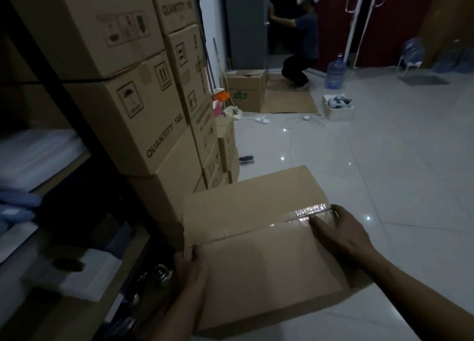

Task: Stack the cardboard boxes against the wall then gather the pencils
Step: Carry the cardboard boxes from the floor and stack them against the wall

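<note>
Brown plain cardboard box (259, 253), just one, its top seam sealed with glossy clear tape (305, 213), is held over the white tiled floor (384, 161) beside stacked printed cartons (133, 120), three in the nearest column. Two hands hold it: the left hand (191, 269) grips the left edge and the right hand (341, 233) clasps the right edge.

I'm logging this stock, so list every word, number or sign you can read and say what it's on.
"QUANTITY 100": top box, digits faint.
"QUANTITY: 100.": middle box.
Umbrella and up-arrows signs: also on the middle box.
Green logo, seemingly "dlp": open box.
All other print on the cartons: too blurred to read.
Held box: no print visible, only tape.
</note>
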